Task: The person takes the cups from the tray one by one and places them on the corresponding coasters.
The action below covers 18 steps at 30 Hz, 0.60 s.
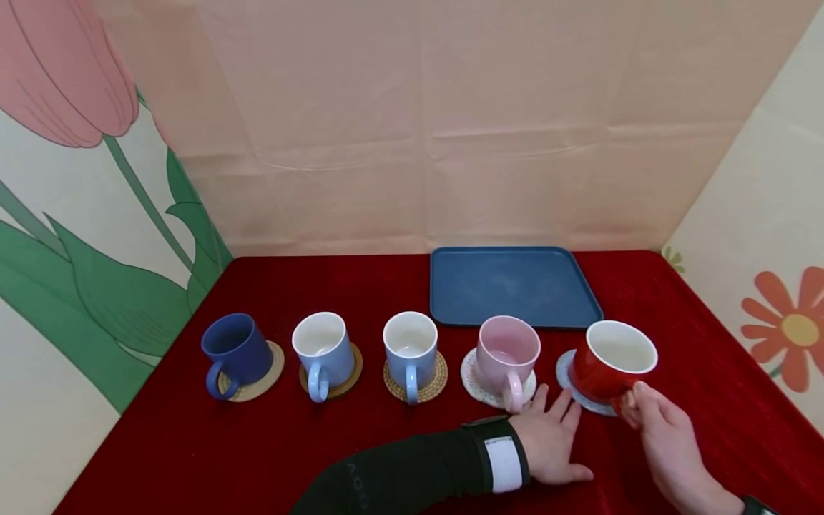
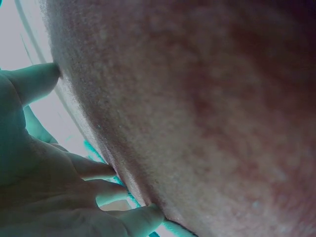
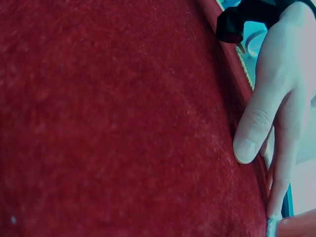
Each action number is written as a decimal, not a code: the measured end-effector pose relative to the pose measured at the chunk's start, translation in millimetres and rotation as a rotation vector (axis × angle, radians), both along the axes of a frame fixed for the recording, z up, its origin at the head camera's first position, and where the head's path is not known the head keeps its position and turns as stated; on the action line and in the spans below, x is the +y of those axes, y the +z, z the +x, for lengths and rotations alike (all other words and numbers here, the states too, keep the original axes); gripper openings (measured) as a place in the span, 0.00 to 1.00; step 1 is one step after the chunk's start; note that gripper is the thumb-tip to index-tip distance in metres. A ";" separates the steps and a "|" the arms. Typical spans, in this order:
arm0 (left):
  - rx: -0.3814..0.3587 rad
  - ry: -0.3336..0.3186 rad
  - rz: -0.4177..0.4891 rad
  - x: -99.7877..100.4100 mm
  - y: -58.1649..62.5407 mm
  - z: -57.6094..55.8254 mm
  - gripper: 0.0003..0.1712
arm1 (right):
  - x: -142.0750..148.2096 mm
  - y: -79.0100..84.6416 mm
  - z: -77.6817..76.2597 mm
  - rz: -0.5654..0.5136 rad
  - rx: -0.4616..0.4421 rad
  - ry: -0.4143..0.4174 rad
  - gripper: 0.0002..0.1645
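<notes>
My right hand point(image 1: 663, 436) pinches the handle of a red mug point(image 1: 601, 372) with a white inside. The mug stands over a pale blue coaster point(image 1: 566, 368), covering most of it. Fingers spread, my left hand point(image 1: 547, 436) rests on the red cloth between this mug and a pink mug point(image 1: 508, 350). Its fingertips lie right by the pink mug's handle and the blue coaster's edge. Close up in the left wrist view, the left hand's fingers point(image 2: 140, 219) press on the cloth. The right wrist view shows the left hand's thumb point(image 3: 247, 140) stretched out.
Under the pink mug is a white coaster point(image 1: 473, 383). Leftward stand two light blue mugs, one on a woven coaster point(image 1: 433, 383), one on a brown coaster point(image 1: 350, 372), then a dark blue mug point(image 1: 241, 350) on a beige coaster point(image 1: 273, 368). Behind lies a blue tray point(image 1: 508, 286).
</notes>
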<state>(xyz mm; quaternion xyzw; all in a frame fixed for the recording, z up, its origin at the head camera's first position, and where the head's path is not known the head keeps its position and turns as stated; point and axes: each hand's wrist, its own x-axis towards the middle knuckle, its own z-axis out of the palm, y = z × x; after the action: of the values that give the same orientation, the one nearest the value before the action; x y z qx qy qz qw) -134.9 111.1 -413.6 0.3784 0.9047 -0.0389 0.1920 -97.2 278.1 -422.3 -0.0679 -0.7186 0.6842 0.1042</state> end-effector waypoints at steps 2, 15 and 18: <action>-0.001 0.003 0.000 0.2 -0.1 0.1 0.46 | 1.7 -0.1 0.1 -0.012 0.003 0.014 0.24; -0.007 0.017 -0.024 2.1 1.8 1.0 0.46 | 6.6 0.4 1.1 -0.051 -0.009 0.051 0.23; -0.005 0.017 -0.028 2.6 1.4 1.1 0.46 | 6.1 -0.1 1.3 -0.060 -0.003 0.050 0.23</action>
<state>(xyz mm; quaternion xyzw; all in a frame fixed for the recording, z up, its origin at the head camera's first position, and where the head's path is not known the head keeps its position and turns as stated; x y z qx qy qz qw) -133.8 113.7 -412.3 0.3678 0.9068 -0.0490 0.1998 -95.9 284.2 -422.4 -0.0542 -0.6996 0.7075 0.0840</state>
